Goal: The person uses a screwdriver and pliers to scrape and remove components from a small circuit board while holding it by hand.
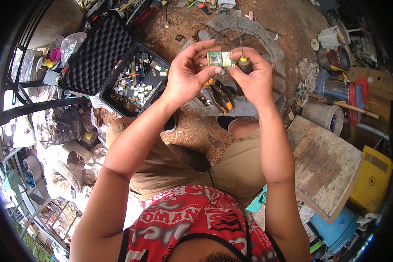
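A small green circuit board [215,59] with a pale label is held up between both hands. My left hand [192,67] pinches its left end between thumb and fingers. At its right end the fingertips of my right hand [254,76] touch it. That same hand grips a screwdriver [239,35], its long shaft pointing away from me and its dark handle with a yellow collar tucked in the palm. Below the board, pliers with orange and black handles [221,97] lie on a grey metal piece.
To the left stands an open black case [101,94] with foam in its lid, holding many small boards and parts. A round grey metal frame [275,48] lies ahead on brown ground. At right are a wooden board [325,161], a bucket [325,117] and a yellow panel [371,179].
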A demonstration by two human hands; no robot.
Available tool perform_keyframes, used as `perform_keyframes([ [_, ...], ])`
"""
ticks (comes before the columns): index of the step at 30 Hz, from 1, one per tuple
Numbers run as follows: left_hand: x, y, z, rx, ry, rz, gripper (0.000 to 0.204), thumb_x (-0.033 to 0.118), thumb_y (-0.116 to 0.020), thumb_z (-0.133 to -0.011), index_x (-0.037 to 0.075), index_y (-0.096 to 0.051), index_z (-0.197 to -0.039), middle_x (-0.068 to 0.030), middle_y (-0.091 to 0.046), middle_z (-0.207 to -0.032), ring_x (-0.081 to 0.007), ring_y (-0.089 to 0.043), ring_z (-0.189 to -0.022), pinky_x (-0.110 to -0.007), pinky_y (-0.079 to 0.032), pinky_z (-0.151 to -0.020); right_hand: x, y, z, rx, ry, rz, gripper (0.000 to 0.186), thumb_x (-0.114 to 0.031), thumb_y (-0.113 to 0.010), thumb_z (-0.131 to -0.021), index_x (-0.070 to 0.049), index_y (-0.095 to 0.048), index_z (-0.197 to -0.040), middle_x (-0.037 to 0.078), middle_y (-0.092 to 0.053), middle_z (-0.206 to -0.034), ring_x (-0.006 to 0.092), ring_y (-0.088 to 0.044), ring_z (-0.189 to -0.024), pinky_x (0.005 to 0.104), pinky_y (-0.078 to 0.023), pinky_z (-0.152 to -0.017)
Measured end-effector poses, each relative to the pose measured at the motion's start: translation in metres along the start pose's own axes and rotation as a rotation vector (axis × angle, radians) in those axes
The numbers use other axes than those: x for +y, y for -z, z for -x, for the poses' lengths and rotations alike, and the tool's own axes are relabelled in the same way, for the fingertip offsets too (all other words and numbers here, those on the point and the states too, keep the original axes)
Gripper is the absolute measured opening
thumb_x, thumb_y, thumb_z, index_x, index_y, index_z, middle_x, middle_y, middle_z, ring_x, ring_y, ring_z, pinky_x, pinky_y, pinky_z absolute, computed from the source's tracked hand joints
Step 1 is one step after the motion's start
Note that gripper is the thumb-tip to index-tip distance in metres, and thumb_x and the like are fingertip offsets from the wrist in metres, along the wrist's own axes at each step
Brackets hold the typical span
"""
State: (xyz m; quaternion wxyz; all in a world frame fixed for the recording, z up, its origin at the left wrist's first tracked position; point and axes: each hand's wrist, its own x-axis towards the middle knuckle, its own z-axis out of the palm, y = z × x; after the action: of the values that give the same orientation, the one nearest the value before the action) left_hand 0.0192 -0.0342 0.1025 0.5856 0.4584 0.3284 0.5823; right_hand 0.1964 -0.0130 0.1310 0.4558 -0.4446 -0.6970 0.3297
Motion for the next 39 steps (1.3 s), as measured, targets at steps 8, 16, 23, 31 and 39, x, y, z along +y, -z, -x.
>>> perform_keyframes([
  [8, -0.002, 0.001, -0.001, 0.028, -0.005, 0.000, 0.055, -0.006, -0.069, -0.083, 0.000, -0.047, -0.133, -0.0138, -0.062, -0.124, -0.0112, -0.064, -0.097, -0.024, -0.055, -0.083, 0.001, -0.001, 0.001, -0.017, -0.040, -0.074, 0.033, 0.007, -0.073, -0.072, -0.005, -0.065, -0.102, 0.006, -0.063, -0.106, 0.0160, -0.063, -0.094, 0.0283, -0.051, -0.084],
  [16, 0.000, 0.003, -0.001, 0.006, 0.047, -0.027, 0.059, -0.007, -0.068, -0.084, -0.001, -0.042, -0.137, -0.0156, -0.056, -0.130, -0.0137, -0.062, -0.103, -0.028, -0.051, -0.093, -0.009, 0.002, 0.000, -0.080, -0.048, -0.062, 0.037, 0.004, -0.074, -0.074, -0.005, -0.064, -0.108, 0.005, -0.063, -0.114, 0.0106, -0.062, -0.094, 0.0232, -0.051, -0.077],
  [23, -0.005, 0.008, -0.002, 0.040, 0.014, 0.014, 0.034, 0.004, -0.066, -0.091, -0.002, -0.056, -0.123, -0.0112, -0.069, -0.105, -0.0099, -0.066, -0.087, -0.023, -0.055, -0.077, 0.000, 0.002, 0.000, -0.063, -0.096, -0.076, 0.017, -0.013, -0.075, -0.085, -0.003, -0.068, -0.097, 0.002, -0.069, -0.086, 0.0077, -0.063, -0.080, 0.0226, -0.050, -0.070],
  [31, -0.006, 0.007, 0.000, 0.093, 0.078, -0.048, 0.026, 0.012, -0.059, -0.097, -0.002, -0.061, -0.118, -0.0063, -0.071, -0.089, -0.0079, -0.065, -0.075, -0.023, -0.054, -0.069, -0.007, 0.001, 0.001, -0.043, -0.253, -0.166, 0.018, -0.018, -0.072, -0.088, -0.003, -0.068, -0.096, 0.000, -0.068, -0.078, 0.0054, -0.060, -0.070, 0.0227, -0.049, -0.064],
  [39, -0.001, 0.007, 0.001, 0.076, 0.127, -0.097, 0.032, 0.014, -0.054, -0.100, -0.002, -0.057, -0.127, -0.0063, -0.069, -0.093, -0.0094, -0.065, -0.076, -0.024, -0.055, -0.072, -0.001, -0.002, 0.001, -0.001, -0.220, -0.172, 0.019, -0.017, -0.073, -0.088, -0.004, -0.068, -0.100, 0.000, -0.068, -0.082, 0.0055, -0.060, -0.071, 0.0219, -0.049, -0.062],
])
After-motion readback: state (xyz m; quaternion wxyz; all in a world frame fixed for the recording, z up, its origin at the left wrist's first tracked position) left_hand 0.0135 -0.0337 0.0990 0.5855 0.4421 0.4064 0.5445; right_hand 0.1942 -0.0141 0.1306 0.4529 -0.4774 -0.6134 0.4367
